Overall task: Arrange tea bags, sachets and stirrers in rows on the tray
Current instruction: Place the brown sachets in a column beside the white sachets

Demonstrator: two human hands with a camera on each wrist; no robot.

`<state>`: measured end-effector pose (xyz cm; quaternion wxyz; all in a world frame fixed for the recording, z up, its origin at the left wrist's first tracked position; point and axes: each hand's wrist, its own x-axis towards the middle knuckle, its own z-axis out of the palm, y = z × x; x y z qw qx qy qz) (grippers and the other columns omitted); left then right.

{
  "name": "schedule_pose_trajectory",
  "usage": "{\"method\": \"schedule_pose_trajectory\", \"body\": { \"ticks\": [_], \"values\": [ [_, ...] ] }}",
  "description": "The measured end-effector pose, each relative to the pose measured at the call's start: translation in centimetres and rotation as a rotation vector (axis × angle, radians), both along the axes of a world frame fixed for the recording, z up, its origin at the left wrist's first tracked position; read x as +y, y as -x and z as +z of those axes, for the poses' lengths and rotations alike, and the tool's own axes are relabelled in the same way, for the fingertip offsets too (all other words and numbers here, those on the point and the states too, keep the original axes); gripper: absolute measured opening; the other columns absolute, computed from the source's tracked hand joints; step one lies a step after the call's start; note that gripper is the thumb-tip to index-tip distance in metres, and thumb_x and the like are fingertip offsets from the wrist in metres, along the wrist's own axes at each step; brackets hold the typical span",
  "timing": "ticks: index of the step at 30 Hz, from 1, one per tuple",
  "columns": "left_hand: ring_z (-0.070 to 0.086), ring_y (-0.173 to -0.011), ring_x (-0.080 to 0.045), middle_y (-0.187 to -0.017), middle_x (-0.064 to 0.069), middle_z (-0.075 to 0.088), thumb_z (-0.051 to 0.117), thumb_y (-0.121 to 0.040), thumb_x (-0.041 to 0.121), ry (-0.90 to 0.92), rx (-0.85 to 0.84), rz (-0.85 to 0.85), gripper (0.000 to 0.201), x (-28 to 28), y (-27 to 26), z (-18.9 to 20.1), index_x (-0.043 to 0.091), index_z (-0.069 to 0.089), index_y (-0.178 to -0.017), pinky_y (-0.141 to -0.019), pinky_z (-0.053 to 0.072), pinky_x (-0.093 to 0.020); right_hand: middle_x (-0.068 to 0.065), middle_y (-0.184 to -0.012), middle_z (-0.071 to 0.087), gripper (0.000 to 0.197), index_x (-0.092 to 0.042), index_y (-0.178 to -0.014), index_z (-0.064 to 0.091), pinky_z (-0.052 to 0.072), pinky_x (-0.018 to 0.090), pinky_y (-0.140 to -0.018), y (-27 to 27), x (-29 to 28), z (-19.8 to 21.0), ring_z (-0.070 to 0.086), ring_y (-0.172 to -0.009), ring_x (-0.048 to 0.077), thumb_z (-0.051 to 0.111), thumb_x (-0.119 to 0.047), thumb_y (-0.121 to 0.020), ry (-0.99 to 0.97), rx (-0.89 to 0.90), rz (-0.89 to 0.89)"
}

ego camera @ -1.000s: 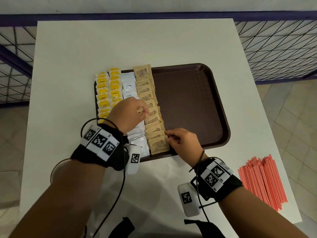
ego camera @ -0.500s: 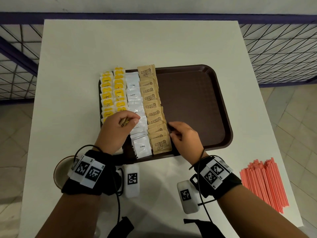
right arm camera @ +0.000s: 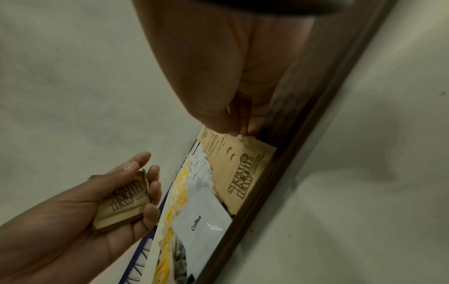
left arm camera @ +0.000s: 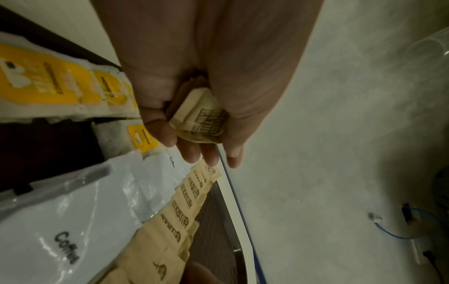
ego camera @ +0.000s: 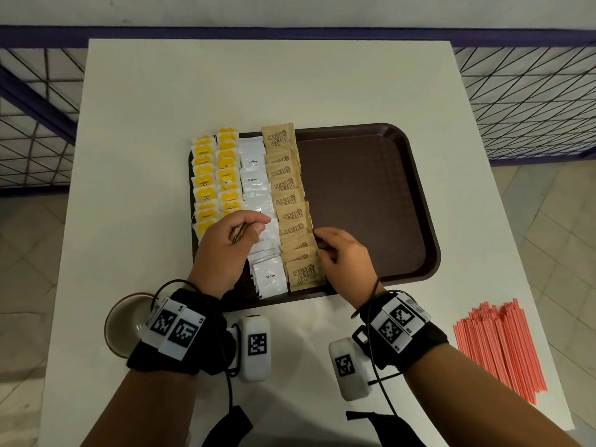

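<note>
A dark brown tray [ego camera: 371, 188] carries two rows of yellow tea bags [ego camera: 214, 179], a row of white coffee sachets [ego camera: 258, 201] and a row of overlapping brown sugar sachets [ego camera: 290, 208]. My left hand [ego camera: 254, 227] hovers over the near end of the white row and grips a small stack of sugar sachets [left arm camera: 201, 123], which also shows in the right wrist view [right arm camera: 121, 199]. My right hand [ego camera: 322, 243] sits at the right edge of the sugar row, its curled fingertips [right arm camera: 243, 130] pinching the edge of one sachet there.
Several red stirrers [ego camera: 503, 346] lie in a pile at the table's near right corner. A round cup [ego camera: 125, 321] stands near the table's left front edge. The right half of the tray is bare. A railing runs behind the white table [ego camera: 258, 85].
My left hand has drawn back toward me with its sugar stack, from the middle of the rows to their near end. The right hand has stayed at the sugar row's edge.
</note>
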<state>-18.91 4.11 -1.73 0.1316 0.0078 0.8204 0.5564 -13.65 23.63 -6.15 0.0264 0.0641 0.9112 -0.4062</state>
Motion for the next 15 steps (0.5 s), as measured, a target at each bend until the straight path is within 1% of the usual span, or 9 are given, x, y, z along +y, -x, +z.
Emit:
{"method": "schedule_pose_trajectory", "body": {
  "ticks": [2,4,6,8,10,11,13,14,15],
  "values": [
    [0.065,-0.082,-0.011,-0.093,0.013,0.066,0.053,-0.093,0.014,-0.026,-0.011,0.0,0.018,0.1,0.0,0.1,0.026,0.067,-0.093,-0.076,0.053,-0.026,0.009,-0.124,0.059,0.041,-0.007,-0.123,0.058,0.044,0.022,-0.097,0.2,0.0,0.1,0.057,-0.105,0.012,0.051,0.003,-0.084,0.016,-0.027,-0.029],
    [0.064,-0.082,-0.011,-0.092,0.015,0.066,0.052,-0.094,0.014,-0.031,-0.004,-0.011,0.02,0.2,0.1,0.3,0.029,0.066,-0.092,-0.076,0.053,-0.025,0.005,-0.12,0.061,0.047,-0.01,-0.129,0.052,0.039,0.009,-0.091,0.5,-0.1,0.3,0.053,-0.1,0.004,0.048,0.004,-0.085,0.064,-0.072,-0.045],
    [0.064,-0.083,-0.01,-0.092,0.017,0.065,0.052,-0.094,0.014,-0.031,0.005,-0.018,0.022,0.3,0.1,0.3,0.031,0.065,-0.09,-0.075,0.053,-0.022,0.004,-0.12,0.061,0.05,-0.013,-0.133,0.049,0.033,0.003,-0.087,0.9,-0.2,0.3,0.054,-0.102,0.005,0.046,0.003,-0.086,0.079,-0.1,-0.038],
    [0.063,-0.082,-0.007,-0.091,0.017,0.065,0.051,-0.094,0.014,-0.03,0.014,-0.02,0.022,0.2,0.0,0.2,0.031,0.065,-0.091,-0.072,0.053,-0.018,0.004,-0.122,0.061,0.051,-0.015,-0.133,0.048,0.033,0.004,-0.088,1.2,-0.2,0.1,0.056,-0.108,0.011,0.045,0.002,-0.085,0.074,-0.109,-0.022],
    [0.063,-0.081,-0.004,-0.092,0.014,0.066,0.05,-0.094,0.013,-0.042,0.018,-0.023,0.021,0.1,-0.1,0.0,0.027,0.066,-0.093,-0.068,0.052,-0.016,0.003,-0.121,0.061,0.052,-0.017,-0.133,0.048,0.036,0.007,-0.089,1.4,-0.2,-0.1,0.057,-0.109,0.013,0.045,0.002,-0.085,0.065,-0.112,-0.005],
    [0.063,-0.08,-0.004,-0.092,0.012,0.066,0.05,-0.095,0.013,-0.051,0.011,-0.024,0.021,0.1,-0.1,-0.1,0.026,0.067,-0.094,-0.067,0.053,-0.016,0.003,-0.121,0.062,0.052,-0.018,-0.133,0.049,0.038,0.01,-0.091,1.4,-0.2,-0.2,0.058,-0.109,0.013,0.044,0.001,-0.085,0.065,-0.117,0.008],
    [0.063,-0.077,-0.005,-0.09,0.008,0.066,0.049,-0.095,0.013,-0.084,-0.028,-0.031,0.022,0.1,-0.2,-0.2,0.025,0.067,-0.095,-0.067,0.053,-0.021,0.003,-0.121,0.061,0.052,-0.019,-0.134,0.048,0.043,0.02,-0.097,1.4,-0.2,-0.2,0.057,-0.11,0.015,0.044,0.0,-0.085,0.062,-0.133,0.035],
    [0.063,-0.076,-0.005,-0.088,0.007,0.066,0.048,-0.095,0.012,-0.106,-0.055,-0.037,0.023,0.1,-0.3,-0.1,0.024,0.068,-0.096,-0.068,0.054,-0.024,0.003,-0.123,0.061,0.052,-0.019,-0.135,0.047,0.045,0.026,-0.099,1.5,-0.2,-0.2,0.056,-0.111,0.016,0.045,-0.001,-0.086,0.066,-0.14,0.036],
    [0.063,-0.076,-0.006,-0.085,0.005,0.066,0.047,-0.096,0.012,-0.137,-0.085,-0.041,0.023,0.3,-0.3,0.0,0.023,0.068,-0.097,-0.07,0.054,-0.027,0.004,-0.124,0.059,0.051,-0.018,-0.135,0.047,0.045,0.029,-0.099,1.5,-0.2,-0.2,0.056,-0.112,0.015,0.046,-0.002,-0.086,0.083,-0.14,0.019]
  ]
}}
